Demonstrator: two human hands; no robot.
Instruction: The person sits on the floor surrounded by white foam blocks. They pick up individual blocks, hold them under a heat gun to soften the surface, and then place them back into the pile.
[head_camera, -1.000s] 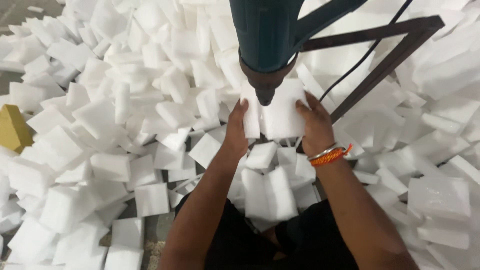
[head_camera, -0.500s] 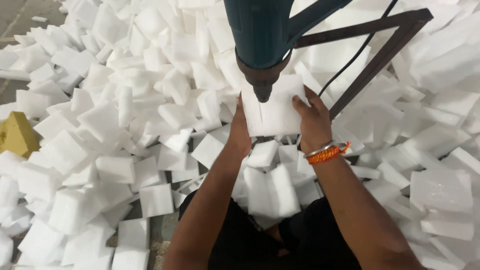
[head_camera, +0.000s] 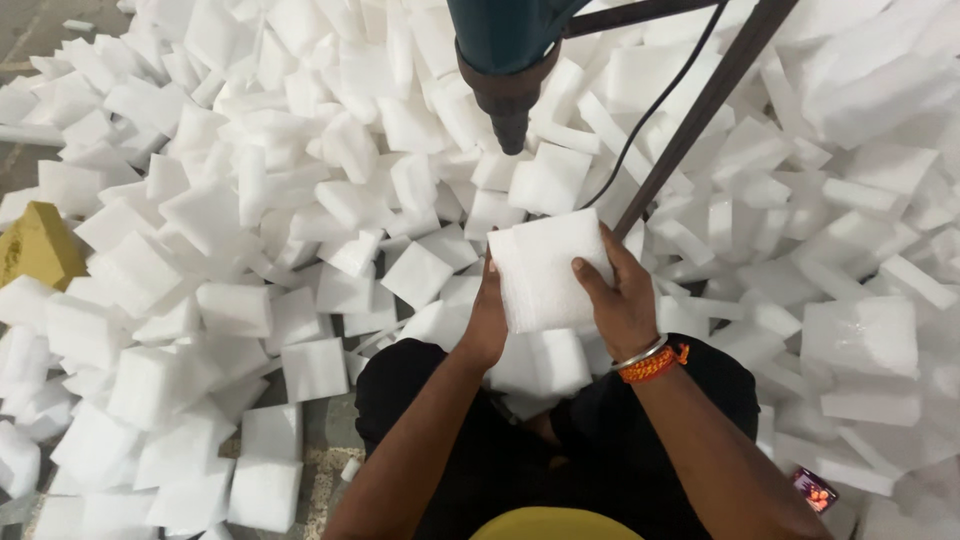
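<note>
We hold one white foam block in both hands, lap height, just below the drill. Left hand clamps the block's left edge, thumb on front, other fingers hidden behind. Right hand clamps the right edge, thumb across the front face, fingers wrapped behind. Both closed tight on the block, nothing else in them.

The drill's teal body hangs tip-down above the block's top edge; a clear gap between tip and block, no contact. Dark metal frame bar runs diagonally from upper right down to just behind our right hand, close to the block's upper right corner. Black cable hangs alongside it.

Foam pile surrounds us on left, front and right, blocks loose and overlapping. Open room is only the pocket around our knees and under the drill. Bare floor shows top left. Yellow wedge-shaped piece at left edge. Orange wristband on right wrist.
</note>
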